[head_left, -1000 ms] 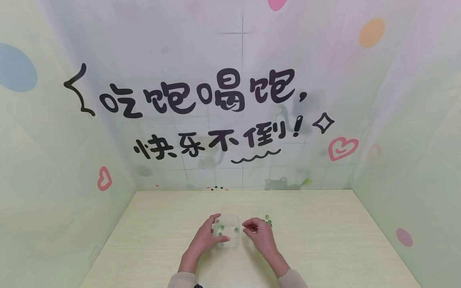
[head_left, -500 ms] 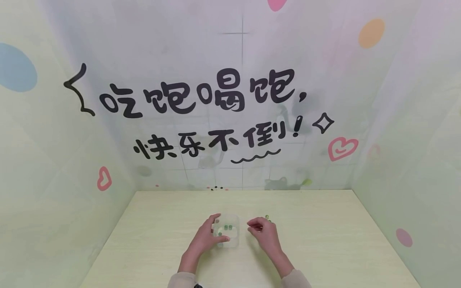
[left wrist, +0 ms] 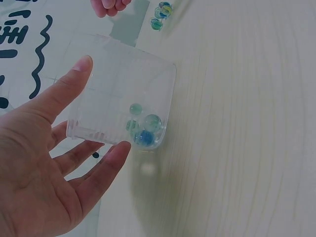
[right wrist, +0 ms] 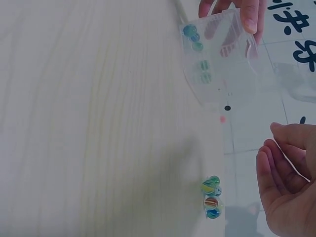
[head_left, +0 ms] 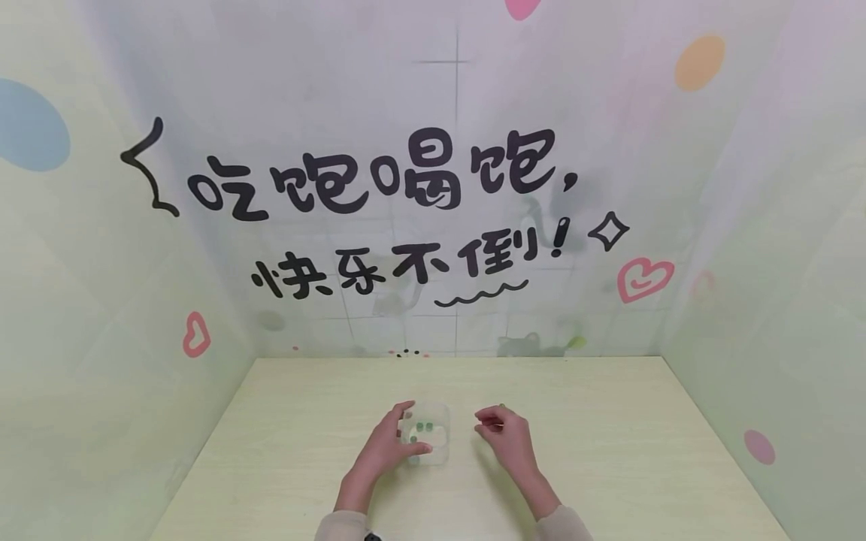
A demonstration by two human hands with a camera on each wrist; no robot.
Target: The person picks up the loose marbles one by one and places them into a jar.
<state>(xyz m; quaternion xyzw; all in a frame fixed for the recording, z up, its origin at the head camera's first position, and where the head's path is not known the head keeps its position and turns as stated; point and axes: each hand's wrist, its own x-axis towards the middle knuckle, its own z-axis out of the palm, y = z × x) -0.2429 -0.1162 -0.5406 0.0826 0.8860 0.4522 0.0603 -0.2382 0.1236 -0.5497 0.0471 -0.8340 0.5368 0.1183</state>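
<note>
So that the clear box (left wrist: 123,74) doesn't tip, prob., your L hand (left wrist: 54,173) grips it, w/ your R hand (right wrist: 291,182) loosely curled, apparently empty, near loose marbles (right wrist: 211,202).

So my head cam sits up high on the near side of the desk (head_left: 609,466), looking forward and down; it's the farthest back, with the lettered wall (head_left: 433,98) taking up most of it. My left wrist cam is way closer, looking past the left hand (left wrist: 44,168) at the clear container (left wrist: 118,84), wall at picture left. My right wrist one looks past the right hand (right wrist: 289,185), with the wall at picture right instead. All three catch the clear container, and my two wrist views share the loose marbles (right wrist: 212,203).
</note>
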